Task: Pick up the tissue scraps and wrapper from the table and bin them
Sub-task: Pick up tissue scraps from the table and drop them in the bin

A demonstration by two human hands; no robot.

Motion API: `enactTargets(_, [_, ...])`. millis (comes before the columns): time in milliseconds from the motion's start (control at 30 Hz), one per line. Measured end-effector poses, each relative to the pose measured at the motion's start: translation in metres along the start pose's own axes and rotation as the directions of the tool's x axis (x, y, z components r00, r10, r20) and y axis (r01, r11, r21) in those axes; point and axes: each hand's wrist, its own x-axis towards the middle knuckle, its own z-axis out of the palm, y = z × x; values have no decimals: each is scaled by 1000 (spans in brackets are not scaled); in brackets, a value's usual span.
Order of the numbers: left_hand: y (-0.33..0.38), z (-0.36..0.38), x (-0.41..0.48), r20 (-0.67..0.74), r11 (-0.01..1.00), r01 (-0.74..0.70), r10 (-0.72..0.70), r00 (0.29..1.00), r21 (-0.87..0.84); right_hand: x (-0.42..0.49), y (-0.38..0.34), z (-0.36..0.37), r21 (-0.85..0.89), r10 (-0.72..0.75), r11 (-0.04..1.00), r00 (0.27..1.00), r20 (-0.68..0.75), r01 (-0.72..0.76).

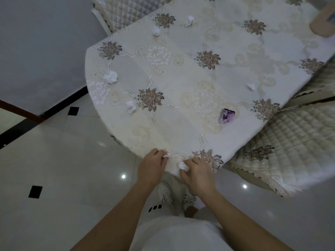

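Note:
At the table's near edge, my left hand (152, 163) pinches a small white tissue scrap (167, 154), and my right hand (196, 172) closes on another white scrap (182, 166). Several more crumpled scraps lie on the cloth: one near the left edge (111, 77), one nearer me (130, 106), two far away (155, 30) (190, 20), and a small one on the right (251, 86). A crumpled purple wrapper (227, 115) sits on the right, ahead of my right hand. No bin is in view.
The table wears a cream embroidered cloth (181, 73) with brown flowers. Quilted chairs stand at the right (293, 145) and far left (126, 9). A tan object (322, 22) sits at the far right corner. Glossy tiled floor (63, 160) surrounds my feet.

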Motion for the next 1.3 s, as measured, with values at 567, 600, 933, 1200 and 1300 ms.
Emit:
enactTargets(567, [74,-87,46,-260,911,-53,-60,964,-410,68,-23,-131,638,315,766,911,-267,-78])
enactTargets(600, [81,-94,51,-276,909,-66,-55,960,-410,73,-25,-138,633,307,772,907,-288,-60])
enactTargets(933, [129,-134,80,-396,862,-228,35,918,-452,81,-34,-191,568,227,814,838,-496,116])
enactTargets(1200, [151,-122,84,-229,799,-333,249,941,-500,51,-16,-209,581,367,812,730,-577,51])
enactTargets(1300, [164,-111,85,-123,771,-338,325,938,-539,24,0,-214,600,475,799,655,-587,-42])
